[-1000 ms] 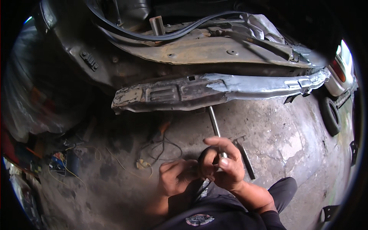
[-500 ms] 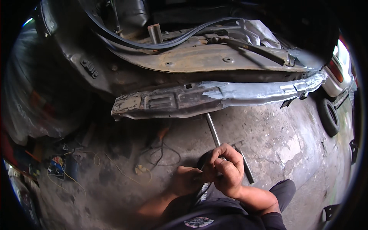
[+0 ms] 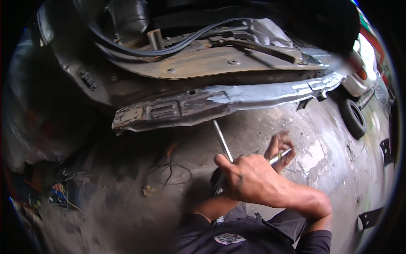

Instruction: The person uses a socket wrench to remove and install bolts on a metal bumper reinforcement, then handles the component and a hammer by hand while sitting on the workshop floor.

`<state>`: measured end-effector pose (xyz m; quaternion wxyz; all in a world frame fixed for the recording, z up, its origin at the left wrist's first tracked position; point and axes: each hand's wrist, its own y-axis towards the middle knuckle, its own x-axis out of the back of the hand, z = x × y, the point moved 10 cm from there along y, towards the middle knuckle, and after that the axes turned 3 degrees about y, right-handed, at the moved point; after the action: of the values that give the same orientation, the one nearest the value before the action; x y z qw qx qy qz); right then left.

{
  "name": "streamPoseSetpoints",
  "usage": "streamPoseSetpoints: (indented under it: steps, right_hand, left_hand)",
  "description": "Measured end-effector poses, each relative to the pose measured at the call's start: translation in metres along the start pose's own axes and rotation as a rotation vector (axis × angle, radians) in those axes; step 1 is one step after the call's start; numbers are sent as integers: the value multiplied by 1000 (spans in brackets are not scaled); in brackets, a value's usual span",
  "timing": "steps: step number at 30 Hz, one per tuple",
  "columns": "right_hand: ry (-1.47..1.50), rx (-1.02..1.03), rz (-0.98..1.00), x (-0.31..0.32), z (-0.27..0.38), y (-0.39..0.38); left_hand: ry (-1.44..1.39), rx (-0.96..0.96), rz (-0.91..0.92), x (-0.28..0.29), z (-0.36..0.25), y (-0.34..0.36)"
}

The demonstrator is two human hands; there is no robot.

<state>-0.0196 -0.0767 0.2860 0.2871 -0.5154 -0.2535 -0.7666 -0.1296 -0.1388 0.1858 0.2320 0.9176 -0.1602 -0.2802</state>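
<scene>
A long silver rod (image 3: 222, 139) rises to the underside of a bent, partly grey-painted metal beam (image 3: 253, 95). My right hand (image 3: 251, 178) is closed at the rod's lower end, its thumb raised. Behind it, my crossed left arm reaches right, and my left hand (image 3: 280, 148) curls its fingers round a shiny metal bar (image 3: 275, 159). Whether that bar joins the rod is hidden behind my right hand.
The rusty car body (image 3: 198, 65) above carries a rubber strip (image 3: 169, 50), grey cloth (image 3: 270, 31) and tools. A tire (image 3: 355, 118) and white car bumper (image 3: 359, 82) are at right. Cables (image 3: 169, 178) and a cluttered tray (image 3: 63, 197) lie on the concrete floor (image 3: 321, 139).
My left hand has moved from left of my right hand to beyond it on the upper right, onto the shiny bar. My right hand has turned over, its back now showing.
</scene>
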Motion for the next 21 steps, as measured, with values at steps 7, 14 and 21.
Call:
streamPoseSetpoints:
  steps: [7, 14, 21]
  right_hand:
    - [40, 98, -220, 11, 17, -3]
    - [-76, 111, -283, 18, 9, -14]
    - [-48, 83, -545, 29, 3, -32]
  left_hand:
    - [113, 40, 167, 39, -12, -35]
    - [-536, 207, -127, 97, -93, -64]
    - [-238, 289, -211, 98, -121, -50]
